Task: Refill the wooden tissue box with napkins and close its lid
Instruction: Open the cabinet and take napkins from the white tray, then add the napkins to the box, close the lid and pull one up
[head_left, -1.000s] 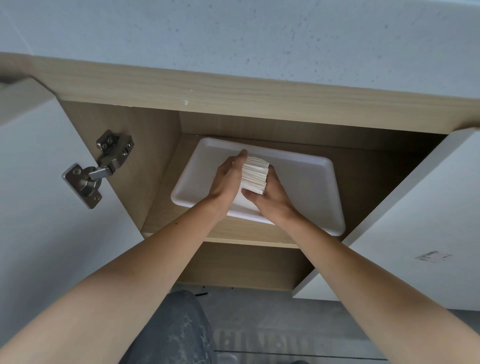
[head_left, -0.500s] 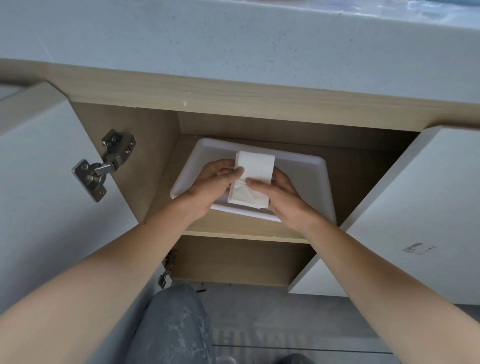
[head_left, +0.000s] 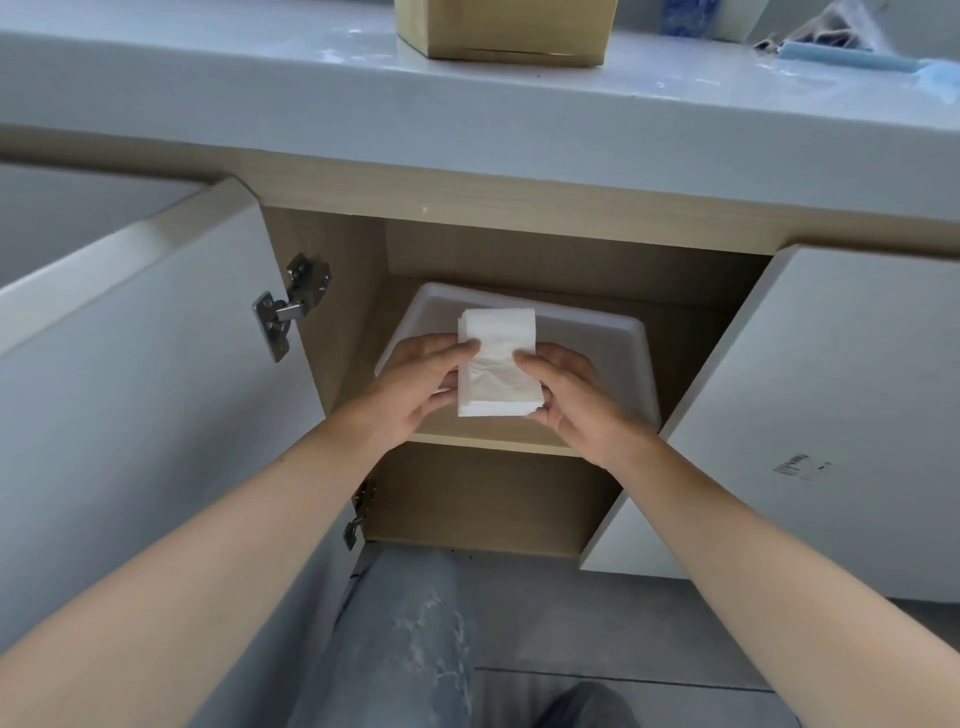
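Observation:
A white stack of napkins (head_left: 497, 358) is held between both hands just above the front of a white tray (head_left: 613, 358) on the cabinet shelf. My left hand (head_left: 415, 384) grips the stack's left side, thumb on top. My right hand (head_left: 571, 395) grips its right side, fingers curled under the edge. The wooden tissue box (head_left: 506, 28) stands on the countertop above, only its lower part in view; its lid is out of frame.
The white countertop (head_left: 363, 98) overhangs the open cabinet. Two white doors stand open, the left door (head_left: 140, 389) with metal hinges and the right door (head_left: 810, 415). Blue items (head_left: 852, 57) lie on the counter at right. My knee in jeans (head_left: 405, 639) is below.
The hands turned the napkin stack flat side up and drew it out of the tray toward me. The view rose, bringing the countertop and the wooden box into sight.

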